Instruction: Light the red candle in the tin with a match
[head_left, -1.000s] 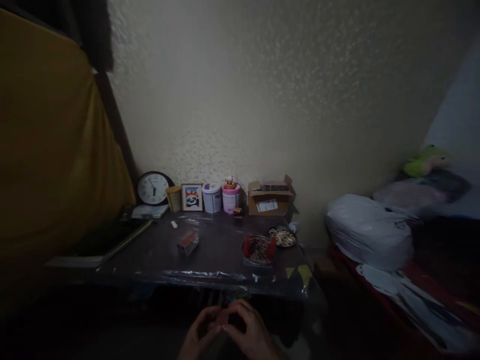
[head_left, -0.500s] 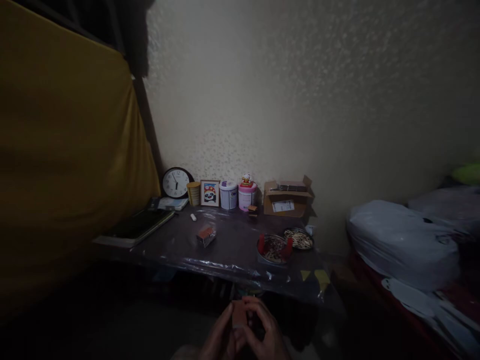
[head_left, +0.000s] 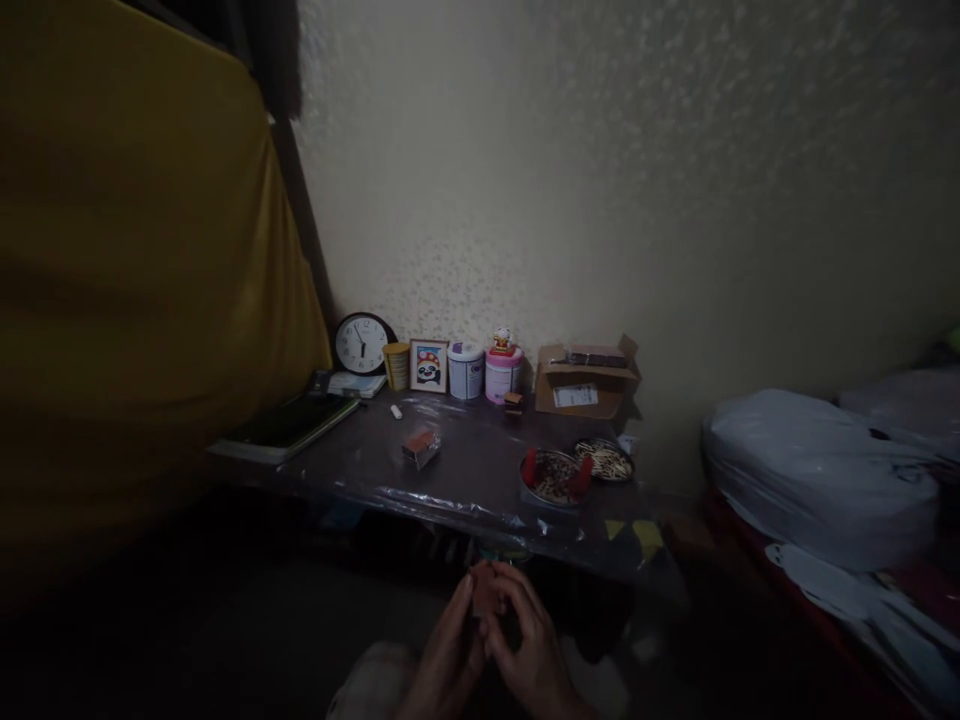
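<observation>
In front of the table, low in the view, I hold a small reddish-brown matchbox (head_left: 485, 590) up between both hands. My left hand (head_left: 448, 645) grips its left side, fingers bent round it. My right hand (head_left: 529, 635) pinches it from the right, with the thumb at its lower edge and the fingers at its top. Dim light hides the box's details. On the table beyond lies a clear-wrapped pack of similar boxes (head_left: 421, 446). A round bowl (head_left: 553, 495) with red uprights holds many small sticks, and a dish of pale sticks (head_left: 604, 460) sits beside it.
The plastic-covered table (head_left: 465, 470) stands against the wall. Along its back are a clock (head_left: 362, 343), yellow cup (head_left: 397, 367), panda picture (head_left: 428, 366), two tubs (head_left: 466, 372) and an open carton (head_left: 585, 385). A yellow curtain (head_left: 150, 250) hangs left; white bags (head_left: 817, 470) lie right.
The table and its items sit slightly higher and further right in view, as my head has shifted. Both hands stay on the matchbox, which is raised a little and tilted.
</observation>
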